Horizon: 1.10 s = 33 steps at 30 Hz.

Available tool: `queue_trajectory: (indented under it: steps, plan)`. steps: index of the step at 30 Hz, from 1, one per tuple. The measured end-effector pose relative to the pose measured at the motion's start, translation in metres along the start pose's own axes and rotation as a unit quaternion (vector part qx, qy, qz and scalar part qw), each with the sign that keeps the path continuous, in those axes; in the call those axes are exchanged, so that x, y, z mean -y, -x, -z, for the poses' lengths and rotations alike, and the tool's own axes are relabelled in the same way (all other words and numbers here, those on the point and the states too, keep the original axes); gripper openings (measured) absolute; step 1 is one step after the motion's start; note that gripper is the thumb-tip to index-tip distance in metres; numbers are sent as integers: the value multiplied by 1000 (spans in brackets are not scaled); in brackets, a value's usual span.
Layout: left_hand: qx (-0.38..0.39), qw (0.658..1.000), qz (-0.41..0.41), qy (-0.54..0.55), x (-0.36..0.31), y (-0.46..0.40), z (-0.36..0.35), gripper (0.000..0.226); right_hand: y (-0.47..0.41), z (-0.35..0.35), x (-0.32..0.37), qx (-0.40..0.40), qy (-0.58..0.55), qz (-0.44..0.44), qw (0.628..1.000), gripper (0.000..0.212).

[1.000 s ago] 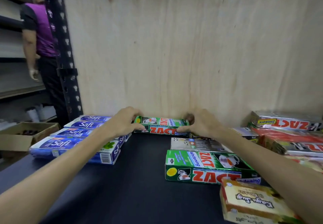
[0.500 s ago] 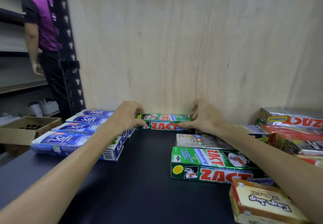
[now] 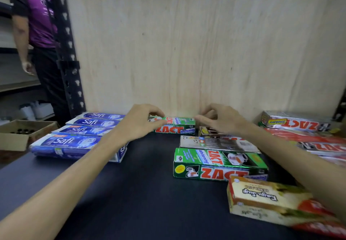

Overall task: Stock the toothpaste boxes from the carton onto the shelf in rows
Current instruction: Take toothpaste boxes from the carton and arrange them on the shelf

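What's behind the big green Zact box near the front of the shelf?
Directly behind the big green Zact box lies a silver box, flat on the shelf. Behind that, another box is mostly covered by the right hand, so its label cannot be read.

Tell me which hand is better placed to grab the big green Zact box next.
Right, probably. The right hand hovers over the boxes just behind the big green Zact box, on its side of the shelf. The left hand sits by the Safi boxes, farther off.
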<state>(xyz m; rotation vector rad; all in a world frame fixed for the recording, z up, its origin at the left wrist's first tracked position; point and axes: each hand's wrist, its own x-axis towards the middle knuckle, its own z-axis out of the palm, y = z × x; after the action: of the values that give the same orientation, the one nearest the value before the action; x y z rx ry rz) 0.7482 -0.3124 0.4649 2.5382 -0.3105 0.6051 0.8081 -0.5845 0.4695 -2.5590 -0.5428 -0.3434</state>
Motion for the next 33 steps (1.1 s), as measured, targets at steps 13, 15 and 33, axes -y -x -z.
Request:
queue_trajectory:
  steps: [13,15,33]
  plan:
    - [72,887,246,383,-72,60,-61,46,128,59,-44,14,7,22,1000,48]
    - [74,881,263,387,-85,55,-67,59,142,62,-44,23,34,9,999,57]
    - [39,824,284,489,-152,55,-94,46,176,67,-43,19,87,-17,996,71]
